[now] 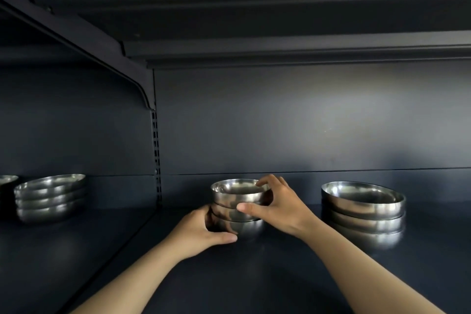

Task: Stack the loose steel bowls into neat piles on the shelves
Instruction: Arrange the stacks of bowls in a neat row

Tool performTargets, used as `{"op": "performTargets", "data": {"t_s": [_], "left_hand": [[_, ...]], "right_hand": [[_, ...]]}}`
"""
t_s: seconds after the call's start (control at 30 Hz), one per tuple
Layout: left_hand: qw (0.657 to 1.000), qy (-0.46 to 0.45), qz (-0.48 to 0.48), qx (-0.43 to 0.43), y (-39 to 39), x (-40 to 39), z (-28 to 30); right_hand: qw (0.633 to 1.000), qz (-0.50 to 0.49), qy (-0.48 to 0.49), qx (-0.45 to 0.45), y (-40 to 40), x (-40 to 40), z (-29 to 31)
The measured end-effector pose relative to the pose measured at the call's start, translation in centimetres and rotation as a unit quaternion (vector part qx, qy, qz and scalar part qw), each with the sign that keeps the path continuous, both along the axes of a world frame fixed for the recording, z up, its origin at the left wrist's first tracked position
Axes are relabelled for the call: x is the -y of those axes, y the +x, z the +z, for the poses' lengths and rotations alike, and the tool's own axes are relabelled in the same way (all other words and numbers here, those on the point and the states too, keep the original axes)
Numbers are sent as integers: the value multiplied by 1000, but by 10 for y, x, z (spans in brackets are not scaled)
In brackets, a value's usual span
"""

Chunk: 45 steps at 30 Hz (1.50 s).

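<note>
Hands grip small bowl stack [238, 208] — left hand [201, 231] low, right hand [277, 205] on top

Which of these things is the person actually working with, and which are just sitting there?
In use:
- middle pile of bowls
- left hand, gripping the pile's base
- right hand, holding the top bowl
- shelf

Just sitting:
- wider pile on the right
- shallow pile on the left

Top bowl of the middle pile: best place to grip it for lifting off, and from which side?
Pinch the top bowl at its exposed rim, coming from above and the right, as the right hand does. Its curved wall nests into the bowl below, so only the rim offers purchase. The left hand steadies the bottom bowl.
</note>
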<state>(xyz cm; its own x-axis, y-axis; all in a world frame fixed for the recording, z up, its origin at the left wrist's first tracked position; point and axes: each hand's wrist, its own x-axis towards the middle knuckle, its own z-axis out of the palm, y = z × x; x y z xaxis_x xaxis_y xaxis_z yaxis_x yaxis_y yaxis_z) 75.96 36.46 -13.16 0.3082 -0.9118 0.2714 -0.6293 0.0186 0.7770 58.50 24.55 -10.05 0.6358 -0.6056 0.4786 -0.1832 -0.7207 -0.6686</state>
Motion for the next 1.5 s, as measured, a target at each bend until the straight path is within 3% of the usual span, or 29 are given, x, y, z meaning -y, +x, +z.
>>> {"op": "performTargets", "data": {"t_s": [0.27, 1.0, 1.27, 1.5], "left_hand": [[998, -20, -1, -67, 3, 7, -7], [993, -49, 7, -103, 3, -3, 7], [994, -66, 65, -63, 68, -70, 50], [992, -65, 89, -60, 140, -112, 57]], "right_hand": [[999, 11, 40, 33, -2, -5, -1], [996, 17, 47, 68, 6, -15, 7], [993, 56, 36, 95, 81, -64, 45], [987, 76, 77, 119, 159, -101, 41]]}}
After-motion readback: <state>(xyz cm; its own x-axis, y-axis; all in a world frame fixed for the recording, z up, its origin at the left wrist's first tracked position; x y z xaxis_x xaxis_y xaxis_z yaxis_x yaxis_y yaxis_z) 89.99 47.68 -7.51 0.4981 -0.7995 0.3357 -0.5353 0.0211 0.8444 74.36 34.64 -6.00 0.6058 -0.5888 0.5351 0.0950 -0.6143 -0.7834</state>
